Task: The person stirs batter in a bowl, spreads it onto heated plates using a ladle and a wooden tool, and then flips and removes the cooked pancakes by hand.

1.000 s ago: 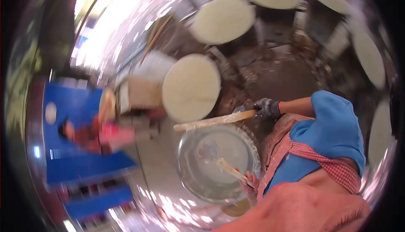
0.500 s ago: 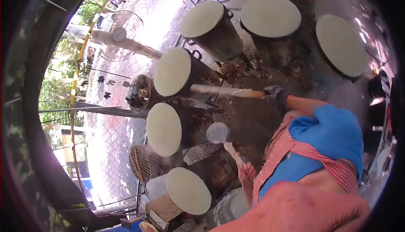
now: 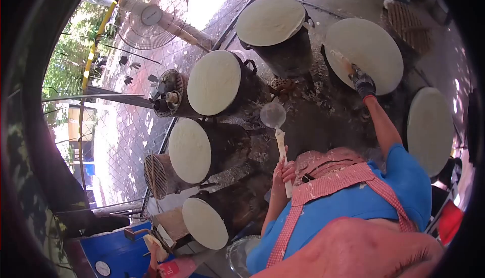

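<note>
My left hand (image 3: 286, 171) is bare and wrapped round the pale handle of a ladle. The ladle's round bowl (image 3: 273, 115) hangs over the dark ground between the drums. My right hand (image 3: 362, 83), in a dark glove, is closed on a wooden stick (image 3: 343, 61), seen nearly end-on. The stick's pale end overlaps the cream-coloured round top (image 3: 371, 50) of a drum at the upper right. Nearest the ladle is a blackened drum with a cream top (image 3: 214, 83). My blue shirt and red checked apron (image 3: 333, 184) fill the lower right.
More cream-topped drums stand around me: top centre (image 3: 270, 20), left (image 3: 189, 150), lower left (image 3: 204, 223) and far right (image 3: 430, 131). A fan (image 3: 150, 15) stands outside the mesh fence. At the lower left a person's hand (image 3: 153, 263) is by a blue surface (image 3: 108, 247).
My right hand has moved with the stick from the middle to the upper-right drum top. My left hand has raised the ladle. My view has turned, bringing more of the blue surface into sight.
</note>
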The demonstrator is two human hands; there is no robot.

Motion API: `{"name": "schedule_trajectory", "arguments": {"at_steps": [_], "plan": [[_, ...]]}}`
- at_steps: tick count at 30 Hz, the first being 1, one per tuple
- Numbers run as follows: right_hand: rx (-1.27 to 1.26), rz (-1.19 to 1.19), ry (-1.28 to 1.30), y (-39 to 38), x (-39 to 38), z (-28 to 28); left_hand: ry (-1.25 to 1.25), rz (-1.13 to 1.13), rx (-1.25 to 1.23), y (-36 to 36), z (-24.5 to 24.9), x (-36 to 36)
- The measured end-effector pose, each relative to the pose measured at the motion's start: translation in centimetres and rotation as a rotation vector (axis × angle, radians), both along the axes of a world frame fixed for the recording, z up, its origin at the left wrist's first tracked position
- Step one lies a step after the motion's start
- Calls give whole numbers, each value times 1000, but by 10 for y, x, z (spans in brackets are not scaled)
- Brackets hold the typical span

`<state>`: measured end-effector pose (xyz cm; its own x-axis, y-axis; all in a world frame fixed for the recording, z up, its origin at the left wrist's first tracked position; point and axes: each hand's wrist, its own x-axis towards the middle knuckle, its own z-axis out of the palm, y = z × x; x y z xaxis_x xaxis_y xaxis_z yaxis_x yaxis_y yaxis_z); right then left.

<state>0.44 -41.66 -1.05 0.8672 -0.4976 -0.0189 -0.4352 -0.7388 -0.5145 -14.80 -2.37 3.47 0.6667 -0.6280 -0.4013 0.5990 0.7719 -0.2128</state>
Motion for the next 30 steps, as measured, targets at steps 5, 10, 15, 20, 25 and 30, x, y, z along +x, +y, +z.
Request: {"name": "schedule_trajectory", "arguments": {"at_steps": [5,10,15,20,25,30], "plan": [[-57,116,136,37,17,24,57,-17,35,16,-20,68],[-103,237,169,74,44,19,136,-101,66,45,-38,159],[-84,277,86,115,117,21,67,-240,32,63,-36,241],[-205,556,97,138,218,14,112,-333,137,69,-41,264],[-460,883,-360,154,312,-34,197,-433,299,67,-51,255],[-491,1083,-34,147,357,-1,229,-487,214,69,-65,257]]}}
